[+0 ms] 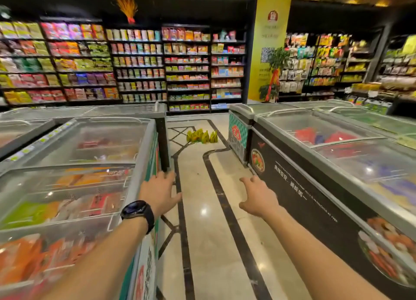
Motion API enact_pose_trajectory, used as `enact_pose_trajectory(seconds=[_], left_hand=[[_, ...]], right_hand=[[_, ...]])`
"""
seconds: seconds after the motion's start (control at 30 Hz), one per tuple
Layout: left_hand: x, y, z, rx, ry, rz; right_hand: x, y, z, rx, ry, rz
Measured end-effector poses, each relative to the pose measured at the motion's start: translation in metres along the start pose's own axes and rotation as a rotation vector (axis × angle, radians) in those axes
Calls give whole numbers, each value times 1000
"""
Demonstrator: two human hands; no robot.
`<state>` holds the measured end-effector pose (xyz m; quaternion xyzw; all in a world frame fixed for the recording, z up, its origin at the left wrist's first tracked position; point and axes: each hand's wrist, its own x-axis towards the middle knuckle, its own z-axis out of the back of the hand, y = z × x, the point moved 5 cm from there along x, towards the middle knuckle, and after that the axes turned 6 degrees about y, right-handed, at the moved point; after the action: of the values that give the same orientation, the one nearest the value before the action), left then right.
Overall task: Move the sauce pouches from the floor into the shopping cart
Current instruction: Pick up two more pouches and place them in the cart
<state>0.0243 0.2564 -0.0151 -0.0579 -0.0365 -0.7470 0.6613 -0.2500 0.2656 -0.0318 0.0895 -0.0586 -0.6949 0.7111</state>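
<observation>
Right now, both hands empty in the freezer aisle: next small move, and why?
Probably step forward down the aisle toward the cluster of yellow-green sauce pouches on the pale glossy tiled floor. The left hand and right hand are both open and hold nothing, and the pouches sit far beyond them, past the glass-topped chest freezers on both sides. No shopping cart is in view.

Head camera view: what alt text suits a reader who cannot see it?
The left hand and right hand, both empty, reach forward along a supermarket aisle between chest freezers, toward yellowish sauce pouches on the floor ahead. No cart shows.
</observation>
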Motion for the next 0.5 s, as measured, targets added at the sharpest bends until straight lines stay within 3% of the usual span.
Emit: enact_pose_trajectory(seconds=[0.17, 0.5], left_hand=[[32, -13, -14, 56, -4, 27], [115, -31, -66, -96, -9, 156]], right_hand=[[45, -18, -3, -2, 22, 23], [145, -100, -20, 79, 113, -7]])
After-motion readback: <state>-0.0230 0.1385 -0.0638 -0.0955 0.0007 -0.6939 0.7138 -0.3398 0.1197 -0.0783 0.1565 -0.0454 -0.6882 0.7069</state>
